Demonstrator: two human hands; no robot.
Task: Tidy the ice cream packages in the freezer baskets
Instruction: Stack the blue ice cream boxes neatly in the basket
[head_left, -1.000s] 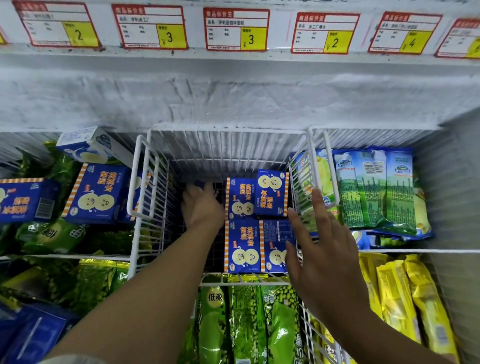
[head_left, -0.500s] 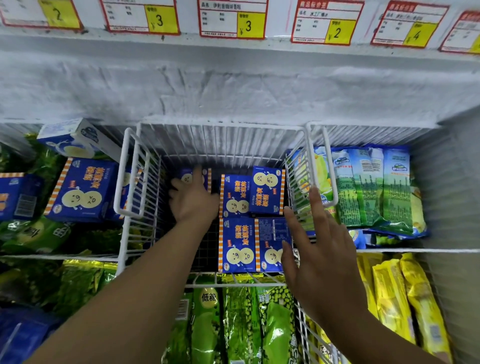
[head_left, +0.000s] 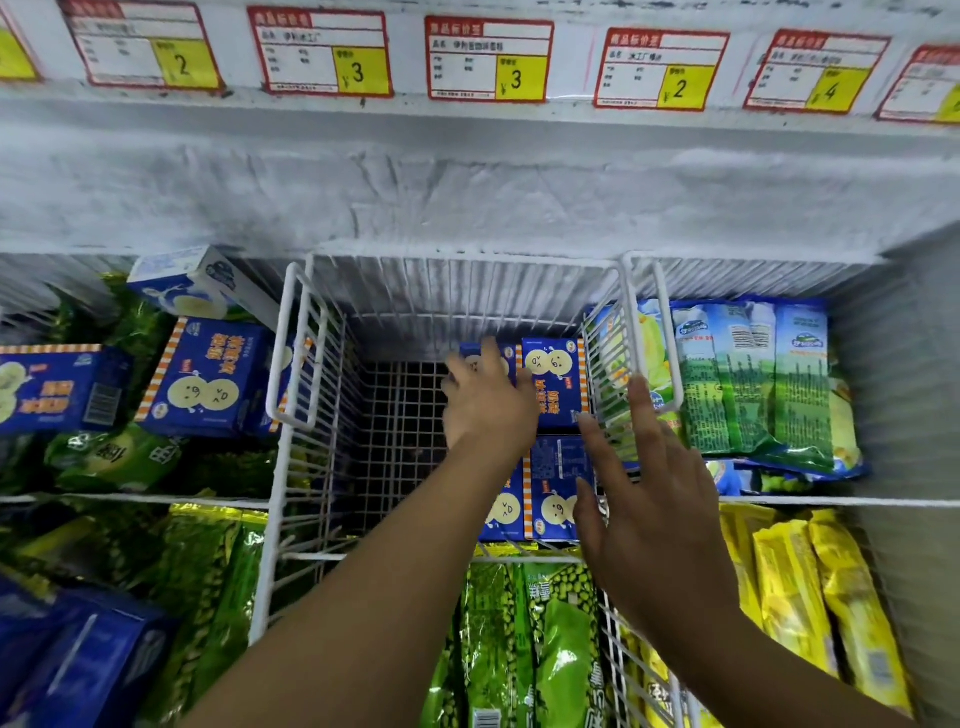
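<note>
Shifted right, left hand (head_left: 488, 408) lies flat on rear blue box (head_left: 506, 359); right hand (head_left: 654, 509) hovers spread.

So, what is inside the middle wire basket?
Four blue boxes lie in the right half of the basket; the left half shows bare wire floor. The left hand covers most of one far box, the right hand part of a near one. Anything beneath the boxes is hidden.

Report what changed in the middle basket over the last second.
The left hand moved right across the middle basket, taking the blue box under its fingers from the left side to the back row, beside the back-right box. The right hand stayed open, hovering over the basket's right wall; the front boxes did not move.
</note>
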